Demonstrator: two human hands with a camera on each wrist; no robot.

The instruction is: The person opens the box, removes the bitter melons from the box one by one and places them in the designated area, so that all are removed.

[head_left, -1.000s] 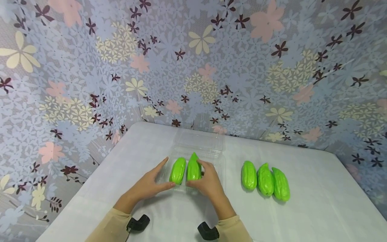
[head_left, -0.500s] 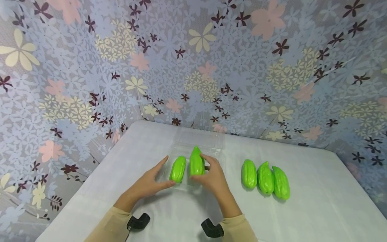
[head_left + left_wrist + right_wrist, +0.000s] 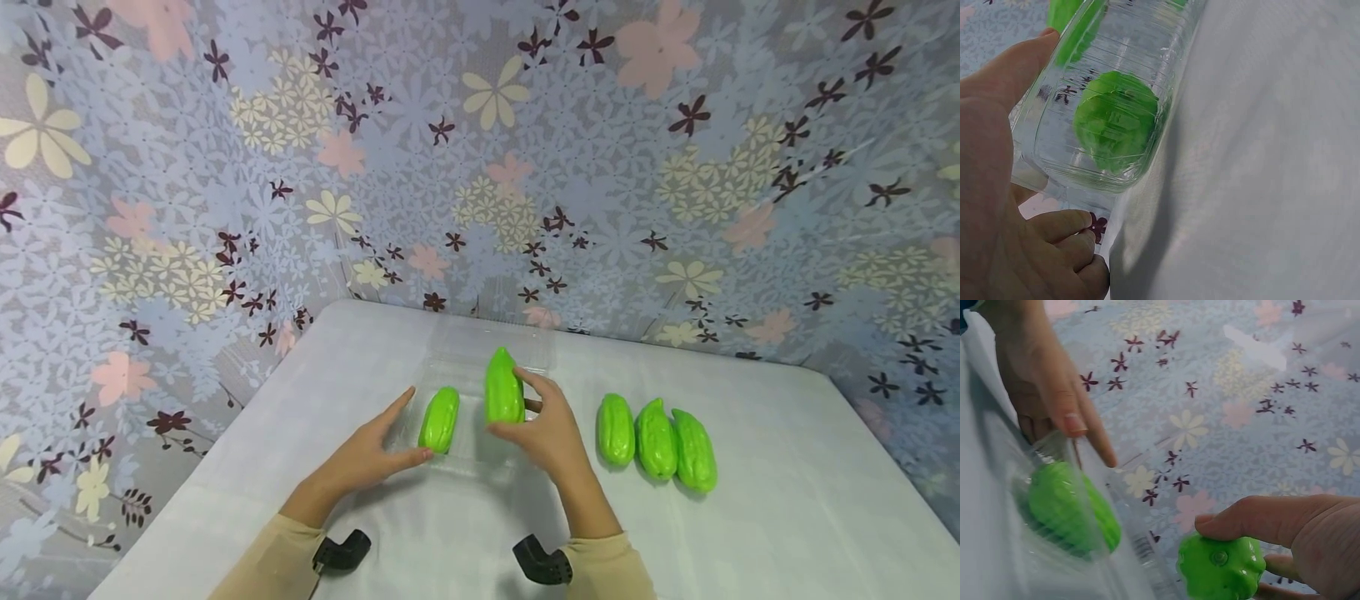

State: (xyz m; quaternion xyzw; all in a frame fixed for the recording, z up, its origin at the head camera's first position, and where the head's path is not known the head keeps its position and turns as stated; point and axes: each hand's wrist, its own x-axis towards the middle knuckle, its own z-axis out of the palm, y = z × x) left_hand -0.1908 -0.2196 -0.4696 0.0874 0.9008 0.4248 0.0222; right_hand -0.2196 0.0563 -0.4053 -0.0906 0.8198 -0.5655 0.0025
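Observation:
My right hand (image 3: pixel 553 427) holds a ridged green gourd (image 3: pixel 503 392) with a pointed tip, raised above the right half of a clear plastic container (image 3: pixel 468 468). In the right wrist view, the thumb lies along the top of this gourd (image 3: pixel 1219 570) and the fingers are partly hidden below. A second green gourd (image 3: pixel 439 422) lies in the left half of the container. My left hand (image 3: pixel 366 460) holds the container's front left corner, thumb at the front rim and index finger along the left side. The left wrist view shows its other fingers curled beside the container wall (image 3: pixel 1054 159).
Three more green gourds (image 3: pixel 657 442) lie side by side on the white-covered table (image 3: pixel 795 467), right of the container. The container's clear lid (image 3: pixel 487 340) lies folded back toward the flowered wall (image 3: pixel 420 208).
My right hand has lifted its gourd out of the container's right half, moving up and to the right. My left hand and the other gourds have stayed in place.

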